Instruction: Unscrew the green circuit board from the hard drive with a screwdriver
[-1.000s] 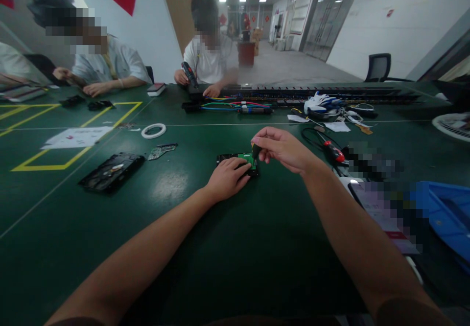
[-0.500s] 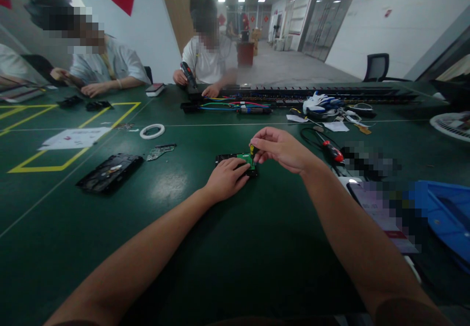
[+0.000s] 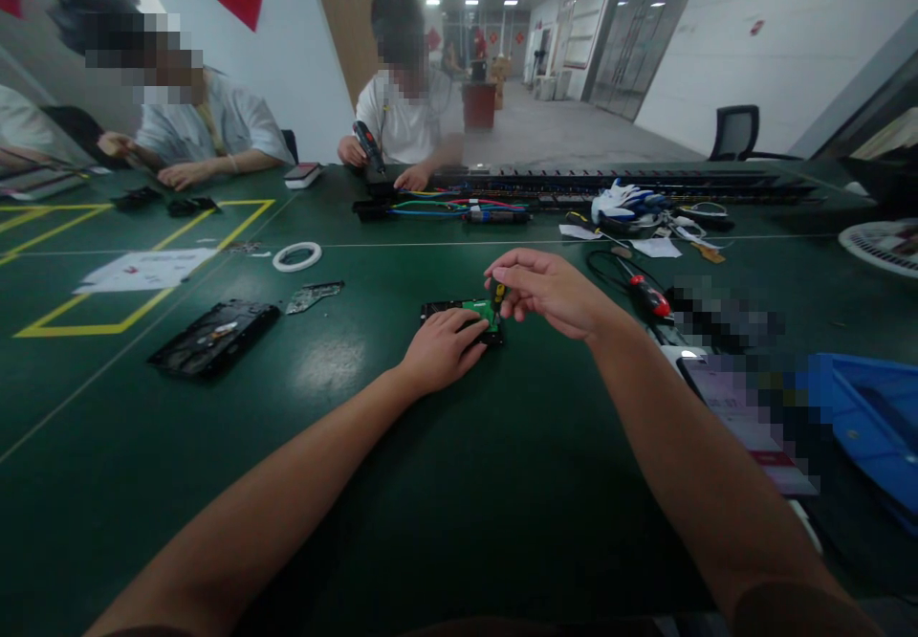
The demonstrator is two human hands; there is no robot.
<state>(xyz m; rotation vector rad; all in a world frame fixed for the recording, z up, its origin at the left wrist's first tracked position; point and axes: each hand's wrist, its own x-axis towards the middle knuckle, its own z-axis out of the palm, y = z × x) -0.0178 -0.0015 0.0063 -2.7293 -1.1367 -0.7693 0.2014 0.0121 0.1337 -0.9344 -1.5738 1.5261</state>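
Observation:
A small black case with a green circuit board [image 3: 472, 308] lies on the table in front of me. My left hand [image 3: 443, 345] holds it down, its fingers across the board and the thumb along the near edge. Part of the case is hidden under that hand. In the fingertips of my right hand [image 3: 537, 288] is a short yellow-and-black screwdriver [image 3: 498, 293], held upright. Its tip points down at the right end of the board; I cannot tell whether it sits in a screw.
To the left are an open black case [image 3: 215, 339], a loose circuit board [image 3: 314, 296] and a white ring [image 3: 296, 256]. On the right lie a red-and-black screwdriver [image 3: 649, 296], a phone [image 3: 746, 417] and a blue bin [image 3: 879, 427]. Across the table, co-workers [image 3: 408, 125] handle tools and cables.
The screwdriver has turned a little between my right fingertips, and those fingers have shifted slightly. My left hand and the case stay where they were.

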